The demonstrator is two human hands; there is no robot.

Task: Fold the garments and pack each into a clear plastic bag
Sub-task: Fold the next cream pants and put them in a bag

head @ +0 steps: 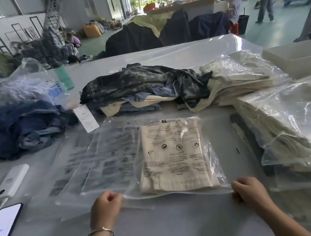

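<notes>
Hands meet the near edge of a clear plastic bag printed with black text and symbols, which lies flat on the grey table at the near centre. The left hand has its fingers curled, pinching the bag's near left corner; a thin metal bangle circles that wrist. The right hand likewise curls its fingers and grips the bag's near right corner. Inside the bag sits a folded cream cloth garment, lying flat and filling most of the bag's width.

Just to the left, partly under that bag, lie empty clear printed bags, overlapping each other. Beyond them, a white paper tag rests on the table. At the far centre is a heap of dark mottled and pale blue denim garments. A pile of dark blue denim lies at the left. At the right, stacks of cream garments already sealed in clear bags rise above the table top. At the near left lie a white power bank and a lit smartphone, joined by a white cable. A green bottle stands at the far left.
</notes>
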